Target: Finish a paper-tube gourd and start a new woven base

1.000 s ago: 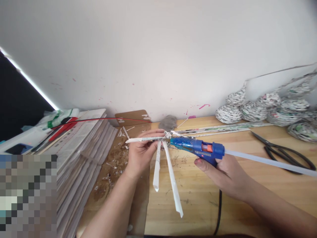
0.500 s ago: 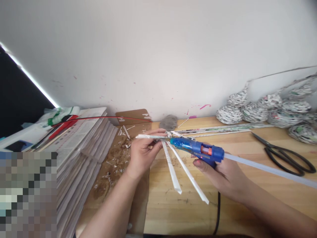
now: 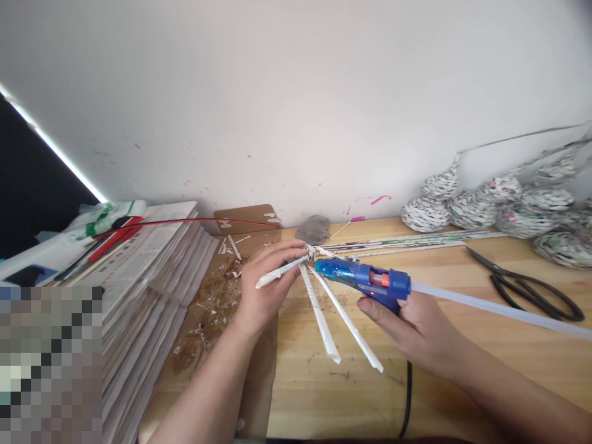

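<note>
Paper-strip piece [image 3: 309, 251] held up over the middle of the table [image 3: 324, 413], just left of the glue gun nozzle; can't tell if the tip touches it
Two of its strips [image 3: 321, 317] splay down toward the person, another points left across the left hand
Left hand [image 3: 266, 283]: fingers curled, pinching the piece near its join between thumb and fingers
Right hand [image 3: 416, 327]: wrapped round the handle of the blue glue gun [image 3: 365, 280], thumb along the near side; trigger finger hidden
Clear glue stick [image 3: 499, 310] runs out the gun's back, black cable [image 3: 407, 394] hangs below
Behind: grey lump [image 3: 313, 230] near the wall, rolled paper rods [image 3: 416, 241] lying to its right
Right: black scissors [image 3: 531, 290], woven paper forms [image 3: 424, 213] by the wall
Left: scraps on brown board [image 3: 259, 382], newspaper stack [image 3: 171, 265] beside it
</note>
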